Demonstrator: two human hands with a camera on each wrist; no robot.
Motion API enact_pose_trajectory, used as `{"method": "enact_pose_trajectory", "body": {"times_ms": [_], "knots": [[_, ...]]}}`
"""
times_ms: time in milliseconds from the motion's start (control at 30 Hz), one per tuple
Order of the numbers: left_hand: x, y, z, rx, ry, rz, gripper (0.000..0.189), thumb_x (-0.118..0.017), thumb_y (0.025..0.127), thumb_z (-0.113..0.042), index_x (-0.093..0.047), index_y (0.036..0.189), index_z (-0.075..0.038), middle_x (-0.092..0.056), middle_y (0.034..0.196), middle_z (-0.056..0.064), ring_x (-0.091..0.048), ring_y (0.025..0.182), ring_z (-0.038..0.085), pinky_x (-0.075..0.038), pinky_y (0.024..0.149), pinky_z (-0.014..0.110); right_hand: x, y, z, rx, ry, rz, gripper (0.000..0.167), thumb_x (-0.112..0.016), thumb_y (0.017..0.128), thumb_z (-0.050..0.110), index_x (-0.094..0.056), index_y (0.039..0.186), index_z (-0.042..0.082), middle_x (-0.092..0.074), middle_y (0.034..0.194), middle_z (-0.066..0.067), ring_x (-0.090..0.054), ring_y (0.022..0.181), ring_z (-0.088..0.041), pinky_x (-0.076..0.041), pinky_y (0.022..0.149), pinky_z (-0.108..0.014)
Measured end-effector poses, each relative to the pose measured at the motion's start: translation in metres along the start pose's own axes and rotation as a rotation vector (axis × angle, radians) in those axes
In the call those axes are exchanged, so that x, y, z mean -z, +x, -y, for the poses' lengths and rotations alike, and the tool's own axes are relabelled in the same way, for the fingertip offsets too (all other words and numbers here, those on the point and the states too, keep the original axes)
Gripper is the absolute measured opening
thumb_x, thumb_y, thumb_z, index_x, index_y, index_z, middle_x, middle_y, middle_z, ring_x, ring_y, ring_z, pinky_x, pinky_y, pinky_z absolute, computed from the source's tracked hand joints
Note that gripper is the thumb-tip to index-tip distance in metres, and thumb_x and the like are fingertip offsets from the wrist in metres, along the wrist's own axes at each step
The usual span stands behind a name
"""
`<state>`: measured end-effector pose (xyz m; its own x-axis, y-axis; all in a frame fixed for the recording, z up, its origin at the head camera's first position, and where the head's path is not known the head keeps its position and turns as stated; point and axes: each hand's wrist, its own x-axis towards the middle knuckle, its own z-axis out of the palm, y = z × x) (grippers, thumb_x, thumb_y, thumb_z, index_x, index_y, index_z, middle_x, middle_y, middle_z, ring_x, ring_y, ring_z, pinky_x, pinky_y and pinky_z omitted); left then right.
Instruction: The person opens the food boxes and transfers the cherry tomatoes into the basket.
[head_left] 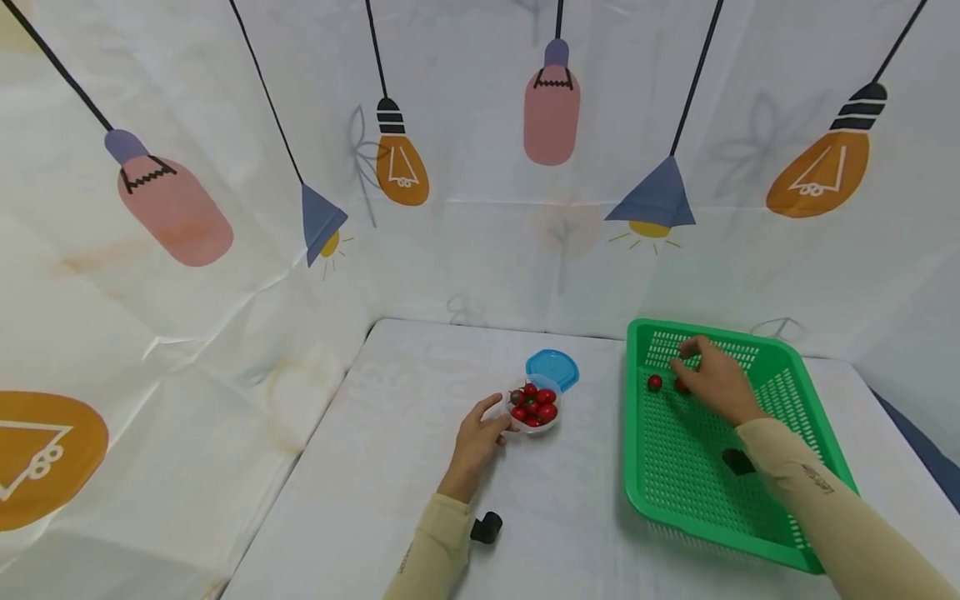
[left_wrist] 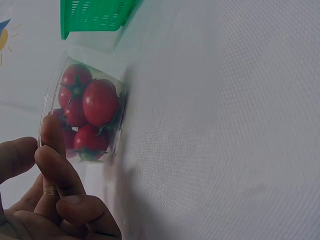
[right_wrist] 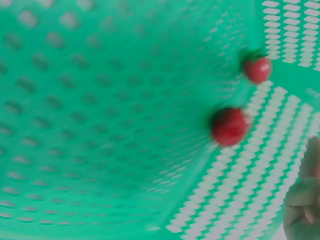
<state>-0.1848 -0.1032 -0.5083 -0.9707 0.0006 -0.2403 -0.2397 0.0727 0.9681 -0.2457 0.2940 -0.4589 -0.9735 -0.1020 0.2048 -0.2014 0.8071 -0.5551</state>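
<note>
My left hand (head_left: 480,433) is beside a clear plastic cup (left_wrist: 116,145) standing on the table, with fingertips at its rim; the fingers are loosely bent. Several cherry tomatoes (head_left: 534,406), some with green stems, fill the cup. A blue round lid (head_left: 553,367) lies just behind it. My right hand (head_left: 712,379) hangs over the green basket (head_left: 636,450), fingers bent and spread, nothing seen between them. Beneath it are two cherry tomatoes: one (head_left: 655,382) to the left of the fingers, another (head_left: 682,386) partly hidden by the hand. Both tomatoes show in the right wrist view near the basket's wall.
The white-covered table (head_left: 360,467) carries the cup, lid and basket. Behind it and on the left hang white sheets (head_left: 480,258) with printed lamps. A black wrist device (head_left: 487,527) is at the left sleeve, another dark one (head_left: 738,461) by the right sleeve.
</note>
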Motion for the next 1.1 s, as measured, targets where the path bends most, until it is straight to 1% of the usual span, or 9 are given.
{"method": "enact_pose_trajectory", "body": {"times_ms": [67,167,300,400,500,600,767,1033,1100], "knots": [[-0.001,0.0,0.0,-0.007,-0.002,-0.002,0.052,-0.065,0.097,-0.022,-0.052,0.147,-0.013,-0.075,0.092,0.005,-0.057,0.074,0.019,-0.044,0.074,0.03,0.002,0.003,0.012,0.021,0.018,-0.054,0.039,-0.057,0.104,0.028,-0.056,0.129,-0.002,-0.062,0.121,-0.023,-0.061,0.09,-0.035,-0.048,0.072,-0.05],[-0.001,0.0,0.0,-0.007,-0.006,-0.004,0.052,-0.065,0.097,-0.023,-0.051,0.147,-0.014,-0.075,0.093,0.005,-0.057,0.075,0.02,-0.044,0.075,0.032,0.007,0.007,0.035,0.038,0.039,-0.092,0.038,-0.056,0.104,0.028,-0.057,0.131,0.002,-0.063,0.123,-0.019,-0.059,0.087,-0.028,-0.045,0.068,-0.044],[-0.001,-0.001,-0.002,-0.007,0.001,-0.006,0.052,-0.064,0.098,-0.022,-0.051,0.147,-0.014,-0.075,0.094,0.006,-0.058,0.076,0.021,-0.044,0.076,0.033,0.009,0.01,0.065,0.08,0.037,-0.102,0.036,-0.059,0.103,0.029,-0.058,0.13,0.004,-0.065,0.122,-0.016,-0.059,0.087,-0.025,-0.045,0.065,-0.041],[-0.001,-0.001,-0.002,-0.012,0.008,-0.011,0.053,-0.063,0.098,-0.021,-0.051,0.148,-0.013,-0.076,0.094,0.006,-0.058,0.076,0.021,-0.044,0.076,0.033,0.008,0.011,0.081,0.116,0.028,-0.093,0.037,-0.062,0.102,0.03,-0.06,0.129,0.005,-0.066,0.12,-0.014,-0.06,0.084,-0.023,-0.046,0.062,-0.039],[-0.001,-0.002,-0.003,-0.009,0.008,-0.014,0.053,-0.064,0.098,-0.021,-0.05,0.148,-0.012,-0.076,0.094,0.007,-0.058,0.075,0.021,-0.044,0.076,0.033,0.005,0.012,0.093,0.131,0.038,-0.07,0.039,-0.067,0.099,0.033,-0.061,0.129,0.008,-0.067,0.118,-0.011,-0.062,0.07,-0.021,-0.047,0.058,-0.037],[-0.001,-0.002,-0.002,-0.005,0.005,-0.012,0.053,-0.064,0.098,-0.022,-0.05,0.148,-0.012,-0.075,0.095,0.007,-0.057,0.075,0.02,-0.044,0.075,0.033,0.002,0.013,0.104,0.137,0.023,-0.041,0.042,-0.07,0.097,0.039,-0.063,0.128,0.012,-0.069,0.115,-0.009,-0.061,0.066,-0.018,-0.047,0.056,-0.036],[-0.001,0.0,0.0,0.0,0.007,-0.002,0.052,-0.063,0.098,-0.023,-0.051,0.148,-0.014,-0.075,0.095,0.006,-0.058,0.075,0.02,-0.044,0.074,0.031,-0.004,0.012,0.121,0.154,-0.01,0.033,0.046,-0.07,0.094,0.046,-0.065,0.126,0.013,-0.072,0.113,-0.006,-0.061,0.08,-0.018,-0.048,0.06,-0.034],[-0.001,0.001,0.001,0.015,0.015,-0.008,0.052,-0.062,0.098,-0.023,-0.05,0.148,-0.014,-0.075,0.094,0.005,-0.058,0.075,0.017,-0.045,0.077,0.032,-0.021,0.005,0.153,0.173,-0.039,0.179,0.034,-0.075,0.092,0.032,-0.07,0.119,0.012,-0.074,0.112,-0.006,-0.063,0.085,-0.019,-0.05,0.061,-0.032],[-0.002,-0.006,-0.009,0.015,0.012,0.0,0.052,-0.061,0.099,-0.02,-0.049,0.148,-0.011,-0.075,0.095,0.008,-0.058,0.075,0.019,-0.046,0.08,0.035,-0.026,0.003,0.161,0.181,-0.05,0.208,0.033,-0.076,0.092,0.033,-0.07,0.118,0.012,-0.075,0.112,-0.006,-0.065,0.086,-0.02,-0.051,0.064,-0.033]]}}
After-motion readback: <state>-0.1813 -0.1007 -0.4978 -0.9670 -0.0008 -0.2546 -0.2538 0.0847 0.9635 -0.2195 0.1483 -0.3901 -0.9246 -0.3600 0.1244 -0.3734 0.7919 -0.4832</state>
